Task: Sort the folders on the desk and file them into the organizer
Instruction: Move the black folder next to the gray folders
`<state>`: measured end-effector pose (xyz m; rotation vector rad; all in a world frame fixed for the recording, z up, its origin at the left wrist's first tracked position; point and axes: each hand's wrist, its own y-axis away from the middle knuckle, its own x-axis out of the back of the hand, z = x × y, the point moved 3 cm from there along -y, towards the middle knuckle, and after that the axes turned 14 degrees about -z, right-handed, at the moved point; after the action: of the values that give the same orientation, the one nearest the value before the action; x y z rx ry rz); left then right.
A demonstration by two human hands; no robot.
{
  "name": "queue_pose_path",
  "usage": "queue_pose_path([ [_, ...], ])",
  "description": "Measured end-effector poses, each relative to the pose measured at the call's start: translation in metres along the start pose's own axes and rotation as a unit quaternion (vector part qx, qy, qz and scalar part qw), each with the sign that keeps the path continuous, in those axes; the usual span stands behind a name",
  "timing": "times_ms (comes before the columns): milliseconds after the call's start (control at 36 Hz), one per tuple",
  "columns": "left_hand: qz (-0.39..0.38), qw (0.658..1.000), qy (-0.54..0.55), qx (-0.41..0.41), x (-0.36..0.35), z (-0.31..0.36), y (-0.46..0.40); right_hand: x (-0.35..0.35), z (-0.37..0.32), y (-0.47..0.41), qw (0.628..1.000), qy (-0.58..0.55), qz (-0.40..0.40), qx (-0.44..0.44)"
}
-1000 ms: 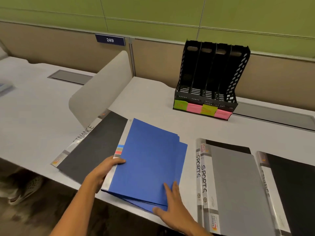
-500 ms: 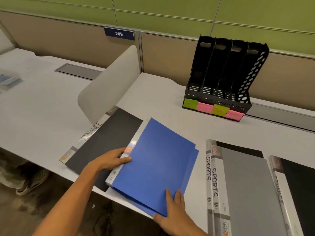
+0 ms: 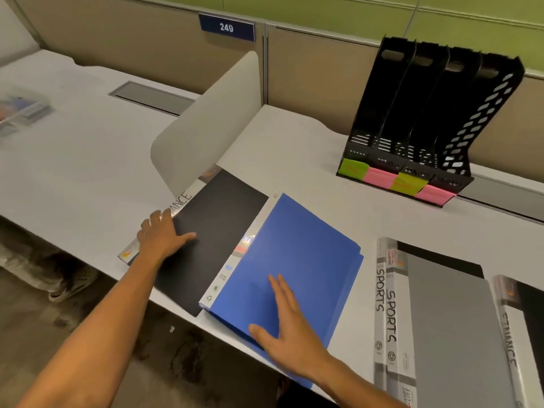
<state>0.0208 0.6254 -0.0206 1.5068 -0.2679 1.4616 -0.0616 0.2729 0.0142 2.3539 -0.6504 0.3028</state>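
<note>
A stack of blue folders lies near the desk's front edge, with my right hand flat on its near corner, fingers spread. To its left lies a black folder with a spine marked FINANCE; my left hand rests on its left edge, thumb on the cover. At the right lie grey folders marked SPORTS and another black FINANCE folder. The black four-slot organizer, empty, stands at the back right with green and pink sticky labels along its base.
A low white divider panel stands between the two desk sections, just behind the left black folder. A clear box with items sits far left. Someone's shoe shows on the floor under the desk.
My left hand left the blue stack's spine and moved left onto the black FINANCE folder. My right hand slid further up onto the blue cover. The view shifted left.
</note>
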Motion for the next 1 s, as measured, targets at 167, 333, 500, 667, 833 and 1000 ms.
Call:
queue_pose_path([
  [167, -0.027, 0.998, 0.021, 0.054, 0.017, -0.032, -0.017, 0.001, -0.057, -0.031, 0.996, -0.022, -0.05, 0.074],
  [333, -0.098, 0.992, 0.072, 0.035, 0.02, -0.044, -0.024, -0.029, -0.105, -0.073, 0.988, -0.085, -0.083, 0.097],
  [500, -0.142, 0.988, 0.032, 0.053, 0.015, -0.049, -0.03, -0.048, -0.132, -0.128, 0.97, -0.232, -0.064, 0.022],
  [667, -0.133, 0.988, 0.065, 0.053, 0.023, -0.048, -0.024, -0.048, -0.134, -0.159, 0.941, -0.335, 0.015, -0.035],
  [833, -0.135, 0.976, 0.171, 0.026, 0.051, -0.061, 0.002, -0.045, -0.127, -0.17, 0.948, -0.314, -0.006, -0.054],
  [1000, -0.098, 0.971, 0.215, -0.018, 0.094, -0.068, 0.044, -0.044, -0.126, -0.169, 0.973, -0.195, 0.034, -0.119],
])
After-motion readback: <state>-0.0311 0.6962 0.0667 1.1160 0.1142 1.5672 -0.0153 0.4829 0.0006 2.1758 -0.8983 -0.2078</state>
